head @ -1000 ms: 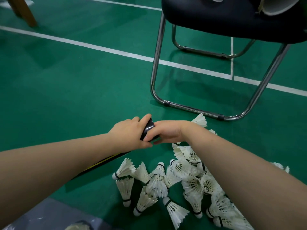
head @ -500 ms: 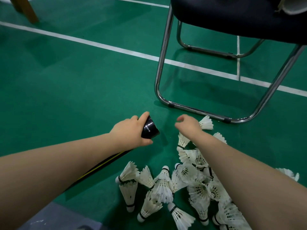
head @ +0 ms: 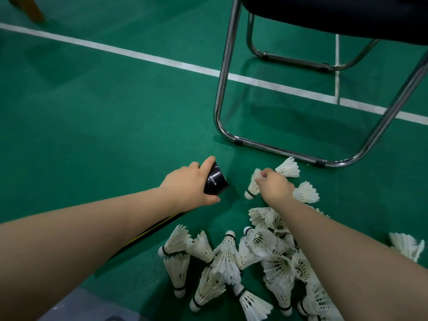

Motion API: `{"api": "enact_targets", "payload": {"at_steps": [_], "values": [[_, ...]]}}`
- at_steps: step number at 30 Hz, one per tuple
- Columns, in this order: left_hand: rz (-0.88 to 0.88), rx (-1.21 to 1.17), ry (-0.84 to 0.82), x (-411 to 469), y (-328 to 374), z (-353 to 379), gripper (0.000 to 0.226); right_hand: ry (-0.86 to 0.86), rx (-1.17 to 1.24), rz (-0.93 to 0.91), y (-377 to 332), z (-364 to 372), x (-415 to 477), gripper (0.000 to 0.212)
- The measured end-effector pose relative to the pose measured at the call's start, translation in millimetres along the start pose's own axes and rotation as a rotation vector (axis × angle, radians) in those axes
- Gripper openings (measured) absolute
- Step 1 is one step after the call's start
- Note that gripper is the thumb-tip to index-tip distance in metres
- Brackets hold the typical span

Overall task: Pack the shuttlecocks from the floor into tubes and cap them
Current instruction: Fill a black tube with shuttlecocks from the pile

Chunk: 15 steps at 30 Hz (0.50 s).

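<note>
Here the left hand [head: 185, 186] is wrapped around the open end of a glossy black cardboard tube [head: 215, 181], which lies low over the green court floor [head: 104, 117]. Just beside it, the right hand [head: 274, 187] pinches the feathers of one white feathered shuttlecock [head: 253, 185], cork pointing down. The loose pile of white shuttlecocks [head: 254, 262] lies on the floor beneath the right forearm, near a chrome-legged chair [head: 222, 89].

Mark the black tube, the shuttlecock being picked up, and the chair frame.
black tube [head: 216, 181], head view, on its glossy open end
picked shuttlecock [head: 253, 185], head view, on its feather skirt
chair frame [head: 278, 150], head view, on the floor rail
</note>
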State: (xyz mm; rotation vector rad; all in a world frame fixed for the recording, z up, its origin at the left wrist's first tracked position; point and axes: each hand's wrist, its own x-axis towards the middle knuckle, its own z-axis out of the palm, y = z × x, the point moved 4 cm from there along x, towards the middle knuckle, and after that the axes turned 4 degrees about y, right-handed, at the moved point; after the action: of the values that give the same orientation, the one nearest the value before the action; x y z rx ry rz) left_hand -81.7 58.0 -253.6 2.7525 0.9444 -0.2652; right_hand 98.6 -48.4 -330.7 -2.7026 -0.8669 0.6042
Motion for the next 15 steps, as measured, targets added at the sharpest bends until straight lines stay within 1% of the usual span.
{"api": "enact_targets", "payload": {"at_steps": [2, 4, 7, 9, 12, 15], "values": [[-0.006, 0.004, -0.004, 0, -1, 1, 0.097, 0.073, 0.230, 0.022, -5, -12, 1, 0.022], [-0.021, -0.001, 0.000, 0, -3, 0, 0.097, 0.121, 0.477, -0.001, -15, -26, 1, 0.020], [-0.042, -0.013, 0.013, 1, -3, -5, 0.096, 0.154, 0.791, -0.018, -34, -48, -6, 0.014], [-0.044, -0.019, 0.024, 0, 0, -9, 0.096, 0.150, 0.910, -0.046, -46, -59, -13, 0.019], [-0.033, -0.023, 0.042, -1, 5, -15, 0.094, 0.105, 1.015, -0.077, -58, -68, -23, 0.026], [-0.016, -0.032, 0.068, -4, 13, -22, 0.092, -0.041, 1.057, -0.114, -66, -71, -34, 0.025]]}}
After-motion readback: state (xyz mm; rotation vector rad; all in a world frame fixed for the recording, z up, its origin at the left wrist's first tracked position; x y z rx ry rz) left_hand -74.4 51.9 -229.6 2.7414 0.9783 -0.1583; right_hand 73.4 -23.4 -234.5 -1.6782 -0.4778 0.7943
